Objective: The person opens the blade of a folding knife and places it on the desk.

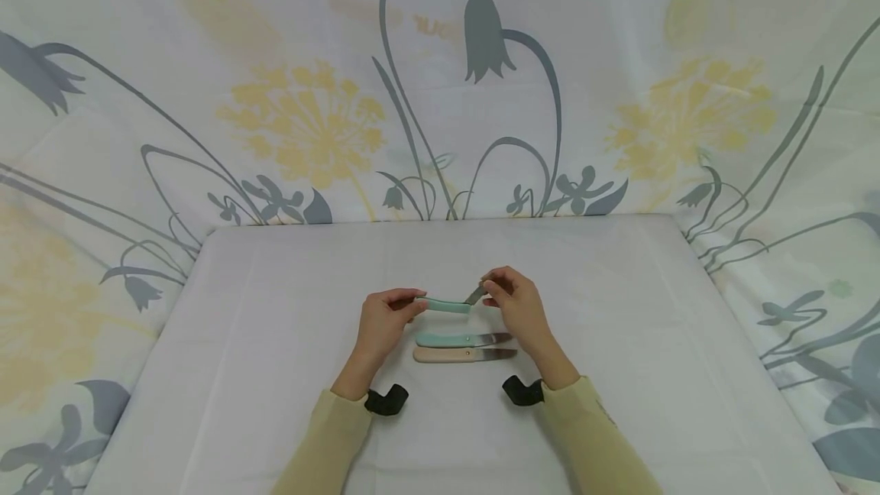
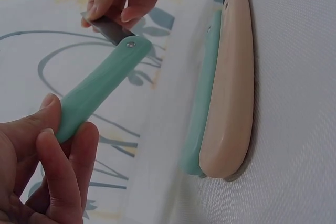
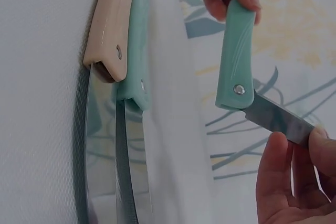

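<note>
Between both hands is a folding knife with a mint-green handle (image 2: 100, 85), held above the table. My left hand (image 1: 386, 319) pinches the handle's end between thumb and fingers. The blade (image 3: 281, 121) is partly swung out at an angle from the handle, and my right hand (image 1: 519, 308) pinches it near its tip. Nearer to me, a second mint-green folding knife (image 1: 447, 341) lies with its blade out, pointing right. Alongside it, closest to me, lies a beige-handled folding knife (image 1: 443, 355), also unfolded and pointing the same way.
A white cloth covers the table (image 1: 275, 373). Behind it and at both sides hangs a curtain (image 1: 440, 113) printed with grey and yellow flowers. Black wrist mounts (image 1: 387, 400) sit at both sleeve ends, close to the table.
</note>
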{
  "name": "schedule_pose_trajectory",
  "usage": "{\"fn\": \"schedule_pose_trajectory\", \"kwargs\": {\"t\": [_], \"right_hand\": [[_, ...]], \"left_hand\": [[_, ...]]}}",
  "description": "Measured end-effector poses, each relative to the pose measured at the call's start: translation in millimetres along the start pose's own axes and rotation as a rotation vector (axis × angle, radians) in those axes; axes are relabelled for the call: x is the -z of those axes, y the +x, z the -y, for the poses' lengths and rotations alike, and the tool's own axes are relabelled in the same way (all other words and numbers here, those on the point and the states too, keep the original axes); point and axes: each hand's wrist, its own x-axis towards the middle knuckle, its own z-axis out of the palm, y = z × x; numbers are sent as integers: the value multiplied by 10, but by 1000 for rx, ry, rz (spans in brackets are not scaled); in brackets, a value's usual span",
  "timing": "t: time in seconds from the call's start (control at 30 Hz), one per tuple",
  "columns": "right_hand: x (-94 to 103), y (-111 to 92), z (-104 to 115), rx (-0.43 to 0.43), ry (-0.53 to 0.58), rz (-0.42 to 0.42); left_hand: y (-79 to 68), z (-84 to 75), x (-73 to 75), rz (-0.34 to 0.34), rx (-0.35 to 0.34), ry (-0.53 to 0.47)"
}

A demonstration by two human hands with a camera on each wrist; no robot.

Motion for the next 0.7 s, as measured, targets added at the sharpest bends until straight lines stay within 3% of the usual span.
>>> {"fn": "schedule_pose_trajectory", "kwargs": {"t": [0.37,0.7], "right_hand": [[50,-38,3,-94,197,19],[32,-53,50,-161,352,-44]], "left_hand": [[11,40,-3,-33,46,-22],[-11,44,14,2,-12,17]]}}
